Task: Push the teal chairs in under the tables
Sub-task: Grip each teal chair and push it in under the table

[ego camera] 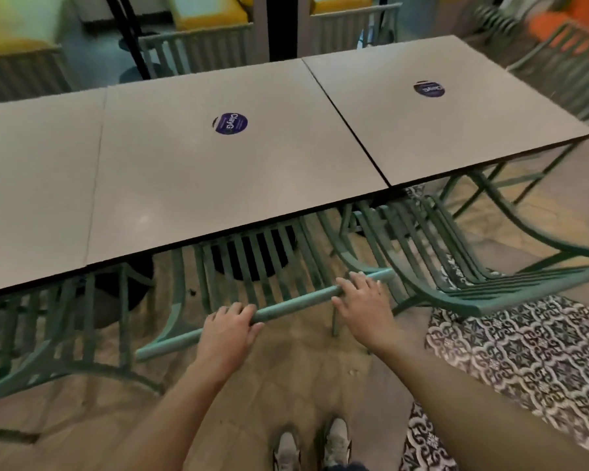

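A row of grey square tables runs across the view. Directly in front of me a teal slatted metal chair has its seat under the middle table, and its top rail sticks out toward me. My left hand grips that rail near its left part, fingers wrapped over it. My right hand rests on the rail's right end with fingers curled over the top. A second teal chair to the right stands out from the table. A third teal chair sits at the left table.
Round purple stickers mark the tabletops. A black table pedestal stands behind the chair slats. Patterned black-and-white tile covers the floor at right, tan flooring under my shoes. More teal chairs with yellow cushions line the far side.
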{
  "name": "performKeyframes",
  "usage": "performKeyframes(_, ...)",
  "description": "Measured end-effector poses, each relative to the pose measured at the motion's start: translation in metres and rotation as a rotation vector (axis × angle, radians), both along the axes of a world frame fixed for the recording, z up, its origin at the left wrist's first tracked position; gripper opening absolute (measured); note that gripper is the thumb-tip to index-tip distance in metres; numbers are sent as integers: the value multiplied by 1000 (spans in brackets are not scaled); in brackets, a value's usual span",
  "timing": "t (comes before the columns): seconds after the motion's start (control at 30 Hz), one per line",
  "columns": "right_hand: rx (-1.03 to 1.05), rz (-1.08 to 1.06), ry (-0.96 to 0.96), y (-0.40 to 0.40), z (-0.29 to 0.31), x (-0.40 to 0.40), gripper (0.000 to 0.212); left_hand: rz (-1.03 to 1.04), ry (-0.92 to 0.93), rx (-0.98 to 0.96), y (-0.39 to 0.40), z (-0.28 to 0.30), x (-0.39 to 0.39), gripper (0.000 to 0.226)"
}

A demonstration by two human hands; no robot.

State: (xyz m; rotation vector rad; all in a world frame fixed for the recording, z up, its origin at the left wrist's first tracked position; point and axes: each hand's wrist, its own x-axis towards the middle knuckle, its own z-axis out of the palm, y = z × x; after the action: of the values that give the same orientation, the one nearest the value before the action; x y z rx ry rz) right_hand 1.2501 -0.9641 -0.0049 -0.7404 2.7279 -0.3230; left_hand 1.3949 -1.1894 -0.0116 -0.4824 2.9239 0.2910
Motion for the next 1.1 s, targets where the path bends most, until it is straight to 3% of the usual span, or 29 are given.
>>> performKeyframes(0.23, -225, -369, -97, 150, 12, -13, 42, -189, 146, 87, 125, 36, -87, 37)
performKeyframes(0.33, -257, -553, -42, 223, 26, -26, 34, -130, 109, 339, 190, 43, -115, 31)
performKeyframes(0.43, -426, -850, -18, 298, 41, -47, 37, 173, -34, 856, 262, 36, -134, 28)
performKeyframes(0.53, -690, -1171, -197, 362, 44, -73, 36, 573, -140, 1197, 326, 21, -150, 37)
performKeyframes(0.73, -1085, -1427, -488, 450, 43, -125, 45, 1065, -38, 1787, 429, 19, -186, 73)
performKeyframes(0.9, -1255, -1393, -702, 469, 30, -185, 51, 1404, 198, 2028, 459, 0, -231, 74)
performKeyframes(1.1, -1322, -1397, -831, 475, 6, -256, 34, 1607, 414, 1923, 472, -18, -265, 52)
